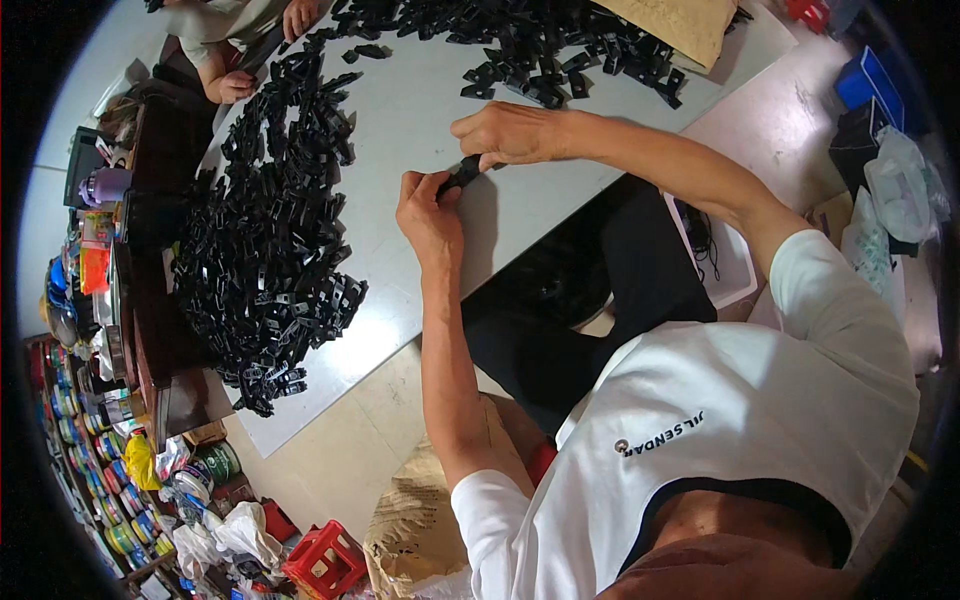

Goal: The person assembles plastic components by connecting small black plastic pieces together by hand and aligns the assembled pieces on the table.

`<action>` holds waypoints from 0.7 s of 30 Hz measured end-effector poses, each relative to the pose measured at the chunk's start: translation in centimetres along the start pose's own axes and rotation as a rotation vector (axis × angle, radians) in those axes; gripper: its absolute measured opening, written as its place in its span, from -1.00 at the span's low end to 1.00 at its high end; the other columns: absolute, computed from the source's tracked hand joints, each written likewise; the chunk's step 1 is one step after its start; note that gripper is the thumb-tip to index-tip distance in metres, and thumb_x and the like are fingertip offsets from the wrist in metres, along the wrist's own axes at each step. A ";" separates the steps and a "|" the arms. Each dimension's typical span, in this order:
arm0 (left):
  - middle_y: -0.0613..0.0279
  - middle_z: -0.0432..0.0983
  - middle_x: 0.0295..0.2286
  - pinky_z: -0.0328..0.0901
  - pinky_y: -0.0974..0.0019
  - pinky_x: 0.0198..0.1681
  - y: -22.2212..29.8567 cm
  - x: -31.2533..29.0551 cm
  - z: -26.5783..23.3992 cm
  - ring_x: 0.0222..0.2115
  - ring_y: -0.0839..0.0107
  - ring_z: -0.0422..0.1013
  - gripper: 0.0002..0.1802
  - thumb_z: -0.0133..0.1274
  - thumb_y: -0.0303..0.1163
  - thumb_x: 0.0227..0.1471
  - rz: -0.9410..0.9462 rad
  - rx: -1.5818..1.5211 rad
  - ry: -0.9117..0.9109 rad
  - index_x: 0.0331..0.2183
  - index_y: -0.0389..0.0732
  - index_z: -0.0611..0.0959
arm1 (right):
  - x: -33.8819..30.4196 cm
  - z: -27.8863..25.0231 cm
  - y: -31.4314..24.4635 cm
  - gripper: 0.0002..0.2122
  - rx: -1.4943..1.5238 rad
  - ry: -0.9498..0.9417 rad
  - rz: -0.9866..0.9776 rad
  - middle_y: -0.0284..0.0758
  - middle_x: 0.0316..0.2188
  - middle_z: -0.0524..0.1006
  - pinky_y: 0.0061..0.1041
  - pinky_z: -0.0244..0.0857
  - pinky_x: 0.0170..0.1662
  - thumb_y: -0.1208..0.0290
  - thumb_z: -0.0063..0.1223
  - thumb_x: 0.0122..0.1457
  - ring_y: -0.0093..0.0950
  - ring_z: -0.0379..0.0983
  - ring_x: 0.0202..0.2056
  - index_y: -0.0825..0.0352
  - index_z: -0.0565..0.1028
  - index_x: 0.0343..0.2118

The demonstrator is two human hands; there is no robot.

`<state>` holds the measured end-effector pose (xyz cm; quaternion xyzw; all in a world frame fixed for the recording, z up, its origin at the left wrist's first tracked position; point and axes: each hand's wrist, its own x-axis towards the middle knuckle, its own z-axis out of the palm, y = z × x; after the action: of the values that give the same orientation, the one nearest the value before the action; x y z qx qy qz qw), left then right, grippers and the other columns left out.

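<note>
A small black plastic part (461,177) is between my two hands, above the pale table (390,120). My left hand (430,222) is closed around its lower end, thumb and fingers pressed on it. From above, my right hand (517,134) pinches at its other end, with the fingers curled. The grip partly hides the part, so its exact shape is unclear. To the left lies a large heap of similar black plastic pieces (270,240), glossy and clip-like. A second heap of black pieces (540,50) spreads along the far side of the table.
Another person's hand (236,87) is at the far left, beside the heap. A brown paper sack (690,30) rests at the far right. On the floor are a red plastic crate (326,562) and a paper bag (415,525). A white bin (735,265) stands right of my legs.
</note>
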<state>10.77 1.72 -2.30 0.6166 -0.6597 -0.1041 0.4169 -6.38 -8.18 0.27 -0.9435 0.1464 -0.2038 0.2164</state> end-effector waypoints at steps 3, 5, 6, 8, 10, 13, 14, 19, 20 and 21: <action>0.14 0.43 -0.51 0.30 0.33 -0.39 0.1 -0.1 -0.3 -0.51 0.27 0.42 -0.75 0.19 -0.67 -0.34 0.005 -0.003 -0.011 -0.43 -0.33 0.63 | 0.6 1.9 -0.5 -0.76 0.051 0.131 -0.123 -0.20 -0.47 0.31 -0.26 0.21 -0.43 0.61 0.21 -0.22 -0.17 0.37 -0.48 0.47 0.32 -0.56; 0.13 0.43 -0.52 0.31 0.33 -0.39 0.5 -0.3 -0.6 -0.52 0.27 0.43 -0.75 0.19 -0.67 -0.35 0.011 0.027 0.001 -0.44 -0.34 0.63 | 0.4 2.0 -0.7 -0.78 -0.029 0.137 -0.112 -0.21 -0.48 0.32 -0.25 0.21 -0.42 0.58 0.20 -0.19 -0.17 0.39 -0.45 0.47 0.32 -0.56; 0.13 0.44 -0.51 0.31 0.32 -0.39 1.1 -0.4 -1.0 -0.51 0.27 0.43 -0.75 0.20 -0.65 -0.34 -0.030 0.019 -0.084 -0.43 -0.33 0.63 | 0.1 1.7 -0.9 -0.79 0.003 0.063 -0.089 -0.21 -0.48 0.33 -0.25 0.22 -0.41 0.56 0.19 -0.17 -0.18 0.39 -0.43 0.47 0.33 -0.55; 0.10 0.47 -0.48 0.31 0.32 -0.39 0.8 -0.8 -1.9 -0.49 0.27 0.44 -0.75 0.18 -0.61 -0.28 -0.011 -0.026 -0.225 -0.39 -0.31 0.64 | -0.3 -0.1 -2.1 -0.82 0.006 -0.153 -0.037 -0.24 -0.47 0.36 -0.27 0.28 -0.38 0.44 0.16 -0.10 -0.23 0.41 -0.40 0.43 0.41 -0.52; 0.09 0.48 -0.47 0.31 0.33 -0.40 1.7 0.2 -2.6 -0.49 0.29 0.44 -0.75 0.16 -0.59 -0.25 -0.049 -0.079 -0.289 -0.36 -0.30 0.64 | -1.6 -1.2 -1.3 -0.82 -0.109 -0.050 0.058 -0.23 -0.46 0.39 -0.28 0.29 -0.36 0.42 0.16 -0.10 -0.21 0.42 -0.38 0.41 0.43 -0.52; 0.07 0.46 -0.49 0.30 0.30 -0.43 -0.5 1.5 -3.7 -0.55 0.28 0.41 -0.80 0.13 -0.58 -0.17 0.022 -0.021 -0.254 -0.36 -0.31 0.63 | -2.6 -2.2 0.4 -0.84 -0.470 0.305 0.288 -0.20 -0.39 0.44 -0.29 0.34 -0.32 0.37 0.08 -0.04 -0.22 0.43 -0.31 0.38 0.47 -0.48; 0.07 0.46 -0.50 0.30 0.30 -0.44 -1.8 2.3 -3.7 -0.55 0.29 0.41 -0.80 0.13 -0.58 -0.18 -0.003 0.048 -0.189 -0.36 -0.30 0.63 | -2.5 -2.0 0.7 -0.84 -0.462 0.303 0.280 -0.20 -0.39 0.44 -0.29 0.34 -0.32 0.37 0.08 -0.04 -0.22 0.43 -0.31 0.38 0.47 -0.48; 0.09 0.46 -0.53 0.29 0.29 -0.45 -2.7 5.1 -2.5 -0.56 0.30 0.40 -0.78 0.15 -0.59 -0.21 -0.018 0.064 -0.113 -0.36 -0.26 0.64 | -2.8 -1.4 2.2 -0.91 -0.670 0.264 0.454 -0.12 -0.37 0.44 -0.25 0.33 -0.32 0.55 -0.02 -0.06 -0.20 0.42 -0.25 0.43 0.47 -0.48; 0.11 0.47 -0.52 0.30 0.32 -0.43 -2.2 5.4 -2.0 -0.55 0.33 0.41 -0.76 0.15 -0.57 -0.22 -0.009 0.068 -0.124 -0.36 -0.24 0.65 | -2.6 -1.8 1.8 -0.91 -0.622 0.250 0.471 -0.13 -0.37 0.44 -0.24 0.33 -0.31 0.57 -0.04 -0.07 -0.20 0.42 -0.24 0.43 0.47 -0.48; 0.14 0.49 -0.51 0.31 0.35 -0.40 -1.6 5.6 -1.5 -0.53 0.36 0.41 -0.74 0.16 -0.56 -0.24 -0.002 0.074 -0.134 -0.35 -0.22 0.66 | -2.6 -2.0 1.5 -0.91 -0.572 0.235 0.486 -0.13 -0.36 0.44 -0.23 0.33 -0.31 0.59 -0.06 -0.08 -0.19 0.41 -0.24 0.43 0.47 -0.48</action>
<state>13.62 -3.10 -0.04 0.6239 -0.6890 -0.1211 0.3484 -9.82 -9.27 0.35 -0.8737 0.4402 -0.2044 -0.0317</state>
